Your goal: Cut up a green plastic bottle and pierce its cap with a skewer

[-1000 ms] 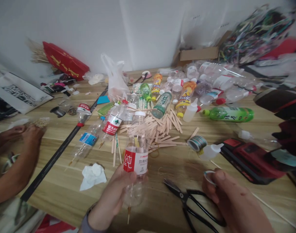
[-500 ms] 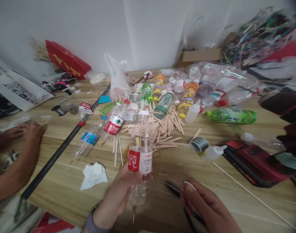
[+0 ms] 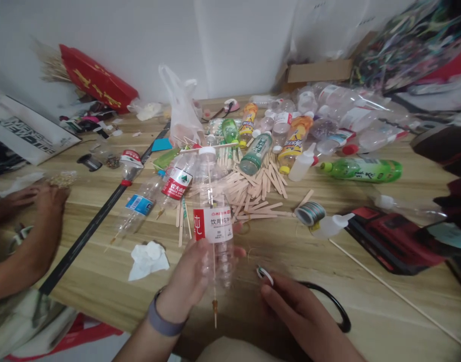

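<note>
My left hand (image 3: 190,274) is wrapped round a clear plastic bottle (image 3: 214,226) with a red and white label, held upright above the table's front. A thin wooden stick runs lengthwise through it, coming out below with a brown binding (image 3: 215,305) near the tip. Another stick (image 3: 202,149) lies crosswise at the white cap. To the right, my right hand (image 3: 287,304) pinches a small white curved strip (image 3: 266,274) between thumb and fingers. Black-handled scissors (image 3: 341,317) show beside and beneath this hand; whether it touches them is hidden.
Flat wooden sticks (image 3: 249,193) are heaped behind the bottle, with several plastic bottles around them. A red and black power tool (image 3: 392,244), a spool (image 3: 309,213) and a long thin stick (image 3: 396,291) lie right. Another person's hands (image 3: 51,198) work at left, beyond a black strip (image 3: 87,236).
The bottle has turned in my left hand, so its label faces differently, and the stick's lower end hangs further out. My right hand has shifted left, uncovering the scissors' handle.
</note>
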Demonstrator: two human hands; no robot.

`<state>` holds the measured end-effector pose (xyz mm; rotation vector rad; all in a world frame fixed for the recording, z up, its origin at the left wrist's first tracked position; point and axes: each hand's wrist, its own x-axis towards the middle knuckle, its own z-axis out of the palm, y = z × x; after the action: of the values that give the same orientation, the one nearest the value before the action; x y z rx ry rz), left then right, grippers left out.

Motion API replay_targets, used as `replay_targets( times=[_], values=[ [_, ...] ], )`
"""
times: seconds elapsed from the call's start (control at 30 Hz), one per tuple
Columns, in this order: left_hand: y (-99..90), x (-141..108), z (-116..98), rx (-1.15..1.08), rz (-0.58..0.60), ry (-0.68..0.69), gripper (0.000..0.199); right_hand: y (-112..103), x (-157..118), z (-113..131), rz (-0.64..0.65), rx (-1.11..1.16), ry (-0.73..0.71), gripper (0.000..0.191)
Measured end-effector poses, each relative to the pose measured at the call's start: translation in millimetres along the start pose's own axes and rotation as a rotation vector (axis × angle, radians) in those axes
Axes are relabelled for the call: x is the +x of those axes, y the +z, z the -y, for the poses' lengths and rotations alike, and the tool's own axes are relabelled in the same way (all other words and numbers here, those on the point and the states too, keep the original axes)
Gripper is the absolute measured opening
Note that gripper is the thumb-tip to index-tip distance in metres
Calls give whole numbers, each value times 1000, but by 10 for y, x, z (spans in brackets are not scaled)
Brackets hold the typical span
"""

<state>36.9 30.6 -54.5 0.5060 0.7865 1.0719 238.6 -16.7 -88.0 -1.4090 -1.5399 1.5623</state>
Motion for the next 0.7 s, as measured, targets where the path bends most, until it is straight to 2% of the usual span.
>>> replay_targets(
  times=[0.07,0.17,0.23,0.3,0.37,0.4,0.43,0.5,0.57,0.6,0.7],
  values=[
    [33,17,30,-49,74,-66,59,33,44,41,-39,-7,-4,54],
    [86,53,62,-85,83,-86,55,47,61,19,-26,73,14,49],
    [116,78,61,-89,33,-52,53,35,41,-45,-40,207,33,50],
    [138,100,53,-81,-43,5,54,16,14,-124,-149,336,34,64],
    [153,116,57,-48,-108,85,55,9,-7,-182,-223,382,28,67],
    [161,121,70,-31,-131,125,56,15,-14,-194,-196,377,33,63],
    [169,126,89,-18,-148,161,57,28,-19,-192,-107,366,49,60],
    [188,133,144,-13,-176,209,59,70,-24,-159,154,353,106,63],
    [206,138,203,-18,-188,231,60,118,-21,-122,345,387,171,69],
    [214,139,229,-19,-185,245,60,137,-17,-117,390,413,195,70],
    [232,139,272,11,-137,290,57,160,9,-175,420,484,236,65]
  ],
)
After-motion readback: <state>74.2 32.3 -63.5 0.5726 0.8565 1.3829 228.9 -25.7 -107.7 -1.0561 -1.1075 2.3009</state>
